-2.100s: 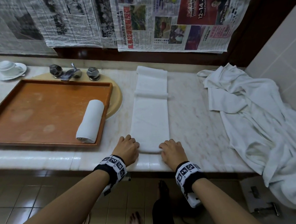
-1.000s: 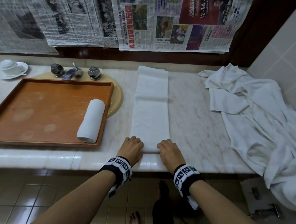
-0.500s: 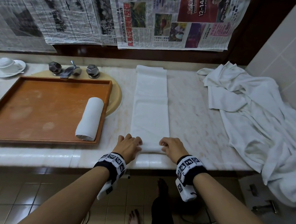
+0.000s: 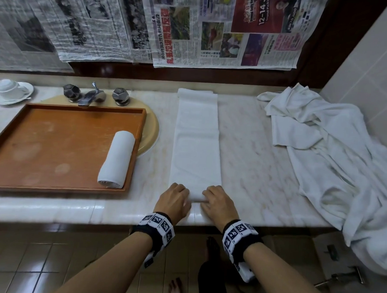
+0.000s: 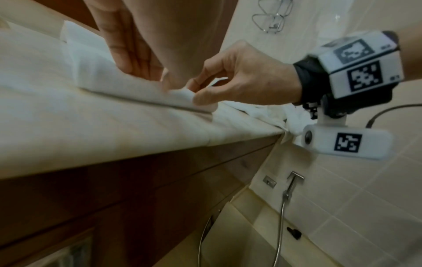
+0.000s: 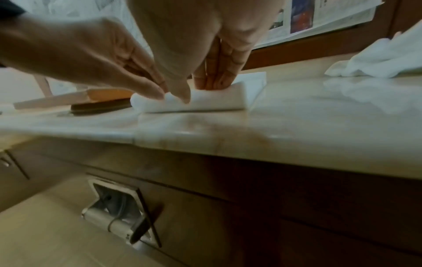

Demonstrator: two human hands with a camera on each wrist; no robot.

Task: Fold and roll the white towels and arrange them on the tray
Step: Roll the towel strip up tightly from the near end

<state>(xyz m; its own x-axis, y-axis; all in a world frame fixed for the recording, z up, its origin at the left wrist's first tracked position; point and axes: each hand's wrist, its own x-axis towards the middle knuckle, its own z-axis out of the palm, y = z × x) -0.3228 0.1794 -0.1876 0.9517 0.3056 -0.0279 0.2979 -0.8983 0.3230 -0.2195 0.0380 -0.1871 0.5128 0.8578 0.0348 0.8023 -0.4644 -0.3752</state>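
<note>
A white towel, folded into a long narrow strip, lies on the marble counter and runs away from me. Its near end is turned over into a small roll. My left hand pinches the roll's left part and my right hand pinches its right part. In the right wrist view the roll sits under my right fingers. In the left wrist view the right hand nips the towel's edge. One rolled white towel lies at the right side of the orange tray.
A loose heap of white towels covers the counter's right end and hangs over its edge. The tray sits over a sink with a tap. A cup on a saucer stands far left. Newspaper hangs on the wall behind.
The towel's near end has been turned over into a small roll. Both hands have closed in toward the middle. The cross crease further up the strip has flattened out.
</note>
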